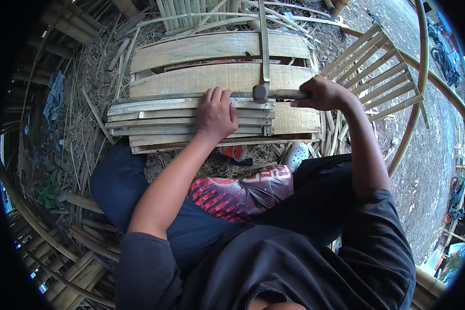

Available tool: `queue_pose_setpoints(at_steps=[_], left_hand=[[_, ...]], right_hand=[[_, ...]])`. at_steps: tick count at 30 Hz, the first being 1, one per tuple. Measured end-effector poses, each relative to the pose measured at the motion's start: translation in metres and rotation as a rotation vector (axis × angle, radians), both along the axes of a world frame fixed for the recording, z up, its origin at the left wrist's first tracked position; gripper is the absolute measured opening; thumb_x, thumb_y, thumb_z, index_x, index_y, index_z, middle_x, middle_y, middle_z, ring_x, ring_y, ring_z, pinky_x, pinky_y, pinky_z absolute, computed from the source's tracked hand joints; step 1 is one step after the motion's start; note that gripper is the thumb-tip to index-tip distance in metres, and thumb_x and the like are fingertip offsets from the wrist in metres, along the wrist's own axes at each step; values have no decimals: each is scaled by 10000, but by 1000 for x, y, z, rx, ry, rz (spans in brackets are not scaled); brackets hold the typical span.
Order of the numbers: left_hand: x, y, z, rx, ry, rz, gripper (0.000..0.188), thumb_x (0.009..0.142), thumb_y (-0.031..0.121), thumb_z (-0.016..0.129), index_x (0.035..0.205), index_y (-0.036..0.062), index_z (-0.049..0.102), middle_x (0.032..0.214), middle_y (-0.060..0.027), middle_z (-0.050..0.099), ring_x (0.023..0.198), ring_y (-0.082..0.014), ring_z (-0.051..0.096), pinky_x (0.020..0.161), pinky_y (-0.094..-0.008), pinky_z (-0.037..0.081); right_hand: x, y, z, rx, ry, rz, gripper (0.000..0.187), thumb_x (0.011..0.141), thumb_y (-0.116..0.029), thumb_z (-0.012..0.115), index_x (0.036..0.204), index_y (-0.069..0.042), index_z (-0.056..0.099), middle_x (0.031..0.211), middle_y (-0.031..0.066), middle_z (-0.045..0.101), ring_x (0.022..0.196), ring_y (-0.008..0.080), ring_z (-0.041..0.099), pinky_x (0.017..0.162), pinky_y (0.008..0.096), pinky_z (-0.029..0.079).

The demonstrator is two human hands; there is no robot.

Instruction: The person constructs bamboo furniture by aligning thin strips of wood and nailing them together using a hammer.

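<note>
My right hand (323, 94) is closed round the wooden handle of a hammer (294, 94). The dark hammer head (261, 93) is at the lower end of a long narrow strip (264, 46) that runs away from me across the bench; whether they touch, I cannot tell. Several bamboo slats (160, 114) lie side by side on the low wooden bench (191, 77), their right ends joined by a short crosspiece (268, 124). My left hand (217, 111) presses on these slats, its fingers bent over the farthest one.
A finished-looking slatted bamboo panel (377, 72) leans at the right beside a curved bamboo pole (422, 51). Beneath the bench's near edge are a red plastic cup (233, 152) and a pale clog (296, 156). Bamboo scraps and shavings (101, 72) litter the ground.
</note>
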State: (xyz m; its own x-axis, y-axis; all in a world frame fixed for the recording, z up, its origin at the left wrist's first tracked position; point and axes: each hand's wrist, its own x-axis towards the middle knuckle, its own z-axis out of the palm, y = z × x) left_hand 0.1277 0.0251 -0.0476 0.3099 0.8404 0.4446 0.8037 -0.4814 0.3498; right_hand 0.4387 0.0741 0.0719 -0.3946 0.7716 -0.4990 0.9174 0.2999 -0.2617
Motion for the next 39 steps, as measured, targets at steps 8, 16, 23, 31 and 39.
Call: queue_pose_setpoints(at_steps=[8, 16, 23, 31, 39], left_hand=[[-3, -1, 4, -2, -12, -5, 296, 852, 149, 612, 1109, 6, 642, 1056, -167, 621, 1031, -358, 607, 921, -464, 513], [-2, -3, 5, 12, -21, 1, 301, 841, 119, 614, 1112, -6, 653, 1052, -169, 639, 1007, -360, 615, 895, -461, 519], [1, 2, 6, 9, -1, -23, 296, 848, 127, 603, 1106, -8, 653, 1068, -170, 643, 1024, -361, 617, 907, -463, 518], [-1, 0, 1, 20, 4, -5, 279, 839, 168, 616, 1075, 23, 649, 1019, -148, 613, 1013, -333, 606, 951, -448, 510], [1, 0, 0, -8, 13, 10, 297, 837, 163, 616, 1093, 17, 650, 1032, -146, 612, 1031, -334, 603, 950, -455, 510]], right_hand=[[35, 1, 28, 177, 46, -133, 470, 893, -467, 819, 829, -9, 733, 643, 112, 642, 574, 210, 603, 594, 409, 489], [6, 7, 15, 97, 68, -116, 407, 904, -412, 806, 871, -10, 750, 708, 113, 688, 628, 206, 630, 612, 414, 508], [45, 1, 30, 188, -15, -103, 421, 898, -422, 813, 828, -14, 735, 652, 119, 650, 586, 216, 616, 593, 404, 493], [46, -2, 22, 171, 44, -149, 441, 882, -445, 824, 881, -9, 758, 644, 111, 650, 571, 194, 593, 585, 402, 479], [18, 2, 12, 42, -2, -109, 434, 917, -444, 790, 886, -13, 759, 685, 111, 673, 612, 197, 619, 603, 408, 496]])
